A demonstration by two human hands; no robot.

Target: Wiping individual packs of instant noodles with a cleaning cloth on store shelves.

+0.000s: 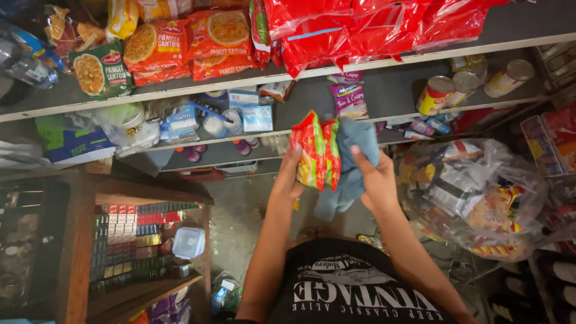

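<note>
Head view: left hand (pixel 292 174) grips glossy crinkled packets (pixel 316 149); right hand (pixel 375 177) bunches soft blue cloth (pixel 355 157).

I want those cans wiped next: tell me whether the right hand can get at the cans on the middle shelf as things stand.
Probably yes. The cans lie at the shelf's open front edge with nothing before them, but the right hand has its grip full of a blue cloth.

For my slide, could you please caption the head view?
Left hand holds snack packets; right hand holds a blue cloth before stocked shelves.
</note>
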